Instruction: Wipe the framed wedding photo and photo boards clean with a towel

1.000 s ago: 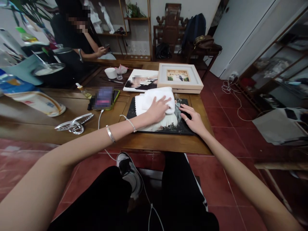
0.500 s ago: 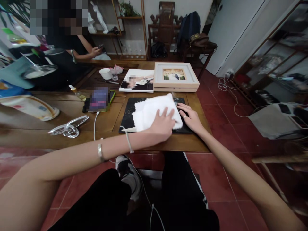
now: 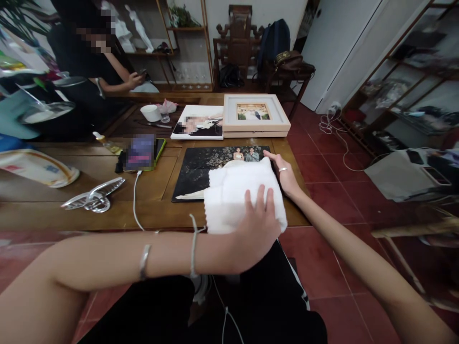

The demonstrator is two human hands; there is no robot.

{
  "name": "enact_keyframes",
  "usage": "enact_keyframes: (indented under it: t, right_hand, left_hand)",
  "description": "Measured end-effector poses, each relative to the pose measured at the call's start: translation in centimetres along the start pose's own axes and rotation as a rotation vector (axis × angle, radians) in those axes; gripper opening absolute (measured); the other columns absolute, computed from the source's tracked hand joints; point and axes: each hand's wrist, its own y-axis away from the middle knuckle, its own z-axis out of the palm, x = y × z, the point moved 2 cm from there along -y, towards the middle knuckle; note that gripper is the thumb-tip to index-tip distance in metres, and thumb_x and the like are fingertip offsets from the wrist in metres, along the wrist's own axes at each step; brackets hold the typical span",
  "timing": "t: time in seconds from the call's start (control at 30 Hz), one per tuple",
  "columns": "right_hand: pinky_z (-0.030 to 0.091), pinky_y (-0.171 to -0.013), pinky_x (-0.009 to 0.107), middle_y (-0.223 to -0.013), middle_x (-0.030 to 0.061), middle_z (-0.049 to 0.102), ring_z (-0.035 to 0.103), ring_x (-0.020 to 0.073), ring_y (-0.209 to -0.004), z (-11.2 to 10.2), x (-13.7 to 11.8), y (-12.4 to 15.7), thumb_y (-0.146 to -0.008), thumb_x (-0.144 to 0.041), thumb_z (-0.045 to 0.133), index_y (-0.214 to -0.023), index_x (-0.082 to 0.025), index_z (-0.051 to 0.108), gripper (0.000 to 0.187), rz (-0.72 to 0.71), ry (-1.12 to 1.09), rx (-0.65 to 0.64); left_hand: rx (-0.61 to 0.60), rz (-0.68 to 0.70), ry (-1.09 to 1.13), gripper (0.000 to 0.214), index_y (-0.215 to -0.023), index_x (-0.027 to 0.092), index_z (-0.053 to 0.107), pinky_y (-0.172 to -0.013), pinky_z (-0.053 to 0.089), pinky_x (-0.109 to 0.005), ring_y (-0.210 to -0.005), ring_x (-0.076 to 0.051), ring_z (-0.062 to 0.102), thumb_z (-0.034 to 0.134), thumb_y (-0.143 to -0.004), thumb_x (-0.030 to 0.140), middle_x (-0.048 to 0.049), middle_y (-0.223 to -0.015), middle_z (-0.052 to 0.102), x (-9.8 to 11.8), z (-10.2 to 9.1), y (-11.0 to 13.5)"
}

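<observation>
My left hand (image 3: 258,224) lies flat on a folded white towel (image 3: 240,179), fingers spread. The towel rests over the lower right part of a dark photo panel (image 3: 195,167) and hangs past the table's front edge. A couple in wedding clothes shows at the panel's upper right; the rest of the picture is partly hidden under the cloth. At the panel's right edge is my right hand (image 3: 287,177), fingers stretched along that edge and touching it, a ring on one finger.
Behind the panel lie a white-edged photo print (image 3: 201,125) and a light wooden picture frame (image 3: 256,117). To the left are a phone (image 3: 140,152) with a cable, a clear hair claw clip (image 3: 93,195) and a dropper bottle (image 3: 107,143). Across the table sits a person (image 3: 89,57).
My left hand has slid the towel towards me and slightly right, uncovering the couple on the panel. My right hand stays at the panel's right edge.
</observation>
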Motion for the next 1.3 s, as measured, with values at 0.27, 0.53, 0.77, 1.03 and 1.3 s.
enact_keyframes:
  t: [0.27, 0.53, 0.77, 1.03, 1.3]
  right_hand:
    - [0.035, -0.113, 0.051, -0.126, 0.0055, 0.067, 0.05, 0.0256, -0.13, 0.9, -0.9, 0.5, -0.087, -0.037, 0.059, -0.11, -0.025, 0.071, 0.029, -0.212, 0.364, -0.127]
    - [0.042, -0.106, 0.051, -0.126, 0.0098, 0.065, 0.055, 0.03, -0.122, 0.6, -0.7, 0.4, -0.081, -0.03, 0.064, -0.111, -0.022, 0.07, 0.032, -0.235, 0.431, -0.147]
    - [0.038, -0.11, 0.052, -0.127, 0.0078, 0.065, 0.052, 0.0275, -0.127, 0.7, -0.7, 0.5, -0.082, -0.03, 0.064, -0.114, -0.024, 0.069, 0.033, -0.239, 0.389, -0.157]
    - [0.035, -0.111, 0.056, -0.128, 0.0049, 0.065, 0.049, 0.0265, -0.131, 0.7, -1.0, 0.5, -0.081, -0.031, 0.067, -0.113, -0.027, 0.07, 0.032, -0.228, 0.362, -0.137]
    - [0.035, -0.113, 0.052, -0.126, 0.0006, 0.066, 0.051, 0.0242, -0.129, 0.5, -0.7, 0.2, -0.09, -0.027, 0.048, -0.109, -0.03, 0.072, 0.031, -0.196, 0.354, -0.135]
  left_hand:
    - [-0.155, -0.14, 0.157, 0.032, -0.101, 0.007, 0.07, -0.094, 0.046, -0.052, -0.126, -0.039, 0.049, 0.049, -0.077, 0.005, -0.0251, -0.136, 0.052, -9.3, 0.5, -1.8]
    - [0.142, 0.098, 0.535, 0.02, -0.07, 0.013, 0.064, -0.076, 0.046, -0.035, -0.078, -0.023, 0.06, 0.051, -0.063, 0.0, -0.0065, -0.075, 0.066, -14.0, 2.1, -11.7]
    - [0.048, 0.032, 0.462, 0.035, -0.087, 0.011, 0.067, -0.086, 0.047, -0.036, -0.095, -0.024, 0.062, 0.045, -0.064, -0.004, -0.0113, -0.097, 0.071, -16.0, 3.7, -9.3]
    - [-0.003, -0.083, 0.21, 0.047, -0.104, 0.01, 0.066, -0.112, 0.02, -0.065, -0.147, -0.031, 0.017, 0.038, -0.071, -0.01, -0.014, -0.157, 0.026, -16.9, 5.6, -4.7]
    - [-0.137, -0.087, 0.093, 0.026, -0.099, 0.014, 0.073, -0.108, 0.033, -0.064, -0.142, -0.039, 0.028, 0.052, -0.087, 0.005, -0.0155, -0.154, 0.033, -6.1, 1.0, -1.2]
